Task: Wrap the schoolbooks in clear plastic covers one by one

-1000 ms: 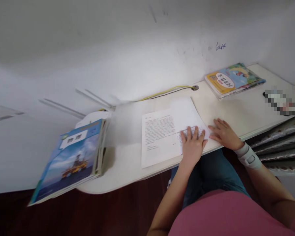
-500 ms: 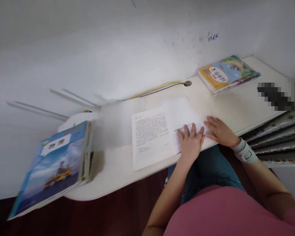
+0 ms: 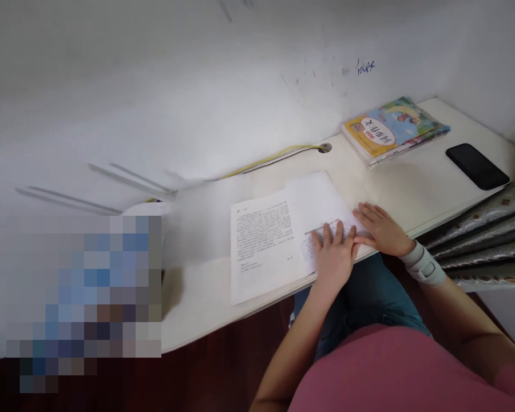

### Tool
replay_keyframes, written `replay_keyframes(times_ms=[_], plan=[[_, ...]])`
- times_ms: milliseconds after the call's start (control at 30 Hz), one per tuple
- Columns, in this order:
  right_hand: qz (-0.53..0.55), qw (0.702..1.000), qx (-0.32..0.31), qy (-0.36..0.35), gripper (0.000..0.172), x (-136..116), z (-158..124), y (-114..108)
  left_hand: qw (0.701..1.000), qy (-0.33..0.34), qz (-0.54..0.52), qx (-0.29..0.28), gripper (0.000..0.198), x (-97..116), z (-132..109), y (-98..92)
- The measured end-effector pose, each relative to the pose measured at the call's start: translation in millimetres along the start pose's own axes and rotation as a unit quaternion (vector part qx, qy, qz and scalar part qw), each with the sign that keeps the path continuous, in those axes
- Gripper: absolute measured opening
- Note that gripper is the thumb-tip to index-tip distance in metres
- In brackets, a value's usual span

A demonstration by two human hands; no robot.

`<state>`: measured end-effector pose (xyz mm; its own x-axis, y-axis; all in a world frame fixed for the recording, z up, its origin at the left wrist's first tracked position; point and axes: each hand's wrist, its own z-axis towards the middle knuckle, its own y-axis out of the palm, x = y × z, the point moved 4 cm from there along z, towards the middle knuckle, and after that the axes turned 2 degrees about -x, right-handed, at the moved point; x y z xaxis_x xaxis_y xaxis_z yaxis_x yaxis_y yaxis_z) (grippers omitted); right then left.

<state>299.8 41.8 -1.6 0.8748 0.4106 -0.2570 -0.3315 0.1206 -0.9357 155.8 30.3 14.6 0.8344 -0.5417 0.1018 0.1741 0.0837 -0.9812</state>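
Observation:
An open booklet of white printed pages lies on the narrow white desk. Resting flat on the lower part of its right page, my left hand has its fingers spread over the printed lines. My right hand lies flat beside it, palm down, with fingertips at the page's right edge and the thumb close to my left hand. A pale band wraps the right wrist. Neither hand grips anything, and my left hand covers part of the text.
A stack of colourful books sits at the back right, with a black phone nearer the right end. Yellow and black cables run along the wall to a desk hole. Pixelation hides the left end. Folded patterned fabric hangs at right.
The view has shifted slightly. Both hands keep nearly the same place on and beside the booklet. The phone shows clearly now, while the books at left are masked.

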Motion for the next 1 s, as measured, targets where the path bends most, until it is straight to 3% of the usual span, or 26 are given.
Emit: replay_keyframes(times_ms=[100, 200, 333, 467, 567, 667, 767, 833, 933, 1000], plan=[[0.056, 0.998, 0.035, 0.007, 0.064, 1, 0, -5, 1.0, 0.01, -0.011, -0.003, 0.043, 2, 6, 3.5], [0.114, 0.987, 0.105, 0.042, 0.051, 21, -9, -19, 1.0, 0.018, -0.018, 0.016, 0.043, 1, 7, 5.7], [-0.016, 0.96, 0.196, 0.202, 0.042, 89, -42, -49, 0.998, 0.032, -0.025, 0.04, 0.042, -2, 7, 8.6], [-0.173, 0.891, 0.217, 0.359, 0.043, 161, -85, -80, 0.997, 0.045, -0.02, 0.056, 0.042, -3, 7, 9.9], [-0.212, 0.856, 0.206, 0.425, 0.045, 198, -103, -93, 0.997, 0.046, -0.01, 0.063, 0.041, -2, 7, 10.0], [-0.205, 0.853, 0.178, 0.446, 0.047, 217, -107, -97, 0.996, 0.046, -0.006, 0.071, 0.041, -2, 7, 9.6], [-0.173, 0.864, 0.178, 0.438, 0.044, 219, -102, -100, 0.996, 0.048, -0.006, 0.077, 0.04, -3, 7, 8.7], [-0.131, 0.892, 0.192, 0.388, 0.04, 206, -92, -99, 0.996, 0.048, -0.004, 0.075, 0.04, -3, 7, 8.5], [-0.046, 0.951, 0.188, 0.242, 0.039, 160, -62, -86, 0.997, 0.044, -0.001, 0.069, 0.04, -1, 7, 8.8], [-0.001, 0.977, 0.148, 0.154, 0.041, 117, -38, -66, 0.997, 0.038, 0.0, 0.064, 0.04, 1, 7, 8.7]])
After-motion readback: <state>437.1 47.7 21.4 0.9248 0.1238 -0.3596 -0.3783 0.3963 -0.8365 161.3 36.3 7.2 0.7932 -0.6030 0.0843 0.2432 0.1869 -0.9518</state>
